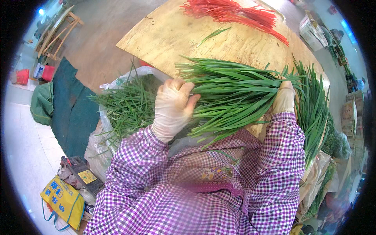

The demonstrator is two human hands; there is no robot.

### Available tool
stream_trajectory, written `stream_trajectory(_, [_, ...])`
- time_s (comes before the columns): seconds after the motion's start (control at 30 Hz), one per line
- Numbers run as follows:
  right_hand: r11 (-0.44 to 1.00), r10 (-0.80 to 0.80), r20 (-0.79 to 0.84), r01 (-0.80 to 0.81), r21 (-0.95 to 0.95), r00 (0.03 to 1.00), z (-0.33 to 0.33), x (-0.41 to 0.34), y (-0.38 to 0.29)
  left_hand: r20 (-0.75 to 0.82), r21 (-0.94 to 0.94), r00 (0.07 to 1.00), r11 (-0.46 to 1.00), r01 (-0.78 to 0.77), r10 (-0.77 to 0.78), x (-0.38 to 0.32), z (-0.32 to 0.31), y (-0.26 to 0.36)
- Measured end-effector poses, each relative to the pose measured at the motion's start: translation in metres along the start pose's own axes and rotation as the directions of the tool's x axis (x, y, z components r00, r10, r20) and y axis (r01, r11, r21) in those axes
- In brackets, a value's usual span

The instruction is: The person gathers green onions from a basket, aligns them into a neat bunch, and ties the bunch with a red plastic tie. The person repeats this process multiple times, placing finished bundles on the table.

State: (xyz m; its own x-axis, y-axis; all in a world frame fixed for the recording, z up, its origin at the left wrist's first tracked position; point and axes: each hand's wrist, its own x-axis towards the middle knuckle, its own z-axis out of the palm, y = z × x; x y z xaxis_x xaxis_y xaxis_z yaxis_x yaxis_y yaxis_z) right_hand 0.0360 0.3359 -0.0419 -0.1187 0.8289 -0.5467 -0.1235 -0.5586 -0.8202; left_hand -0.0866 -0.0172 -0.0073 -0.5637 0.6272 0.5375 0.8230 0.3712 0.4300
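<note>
A large bunch of flat green leaves, probably garlic chives [232, 88], lies sideways before me over the near edge of a plywood table top [170, 38]. My right hand [285, 94], in a pale thin glove, is closed around the right end of the bunch; leaves hide part of its fingers. At the bunch's left end is my left hand [176, 107], also gloved, with thumb and fingers bent close to the leaf ends; whether it pinches any is unclear. A second pile of the green leaves [314, 111] lies just right of my right hand.
Red plastic ties [232, 14] lie at the table's far side, with a loose leaf [214, 35] nearer. A plastic bag [107, 117] of loose green trimmings [129, 108] stands left of the table. Lower left are a black crate [80, 173] and a yellow bag [63, 202].
</note>
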Motion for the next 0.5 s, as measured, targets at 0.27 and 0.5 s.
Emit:
stream_trajectory(0.27, [0.986, 0.159, 0.004, -0.158, -0.056, 0.987, 0.014, -0.012, -0.005, 0.158, -0.225, 0.982, 0.964, 0.138, -0.104, 0.004, -0.008, -0.003])
stream_trajectory(0.5, [0.985, -0.171, 0.340, 0.174, 0.024, 0.925, 0.010, -0.087, -0.009, 0.363, -0.331, 0.880, 0.841, 0.428, -0.305, -0.006, -0.029, 0.002])
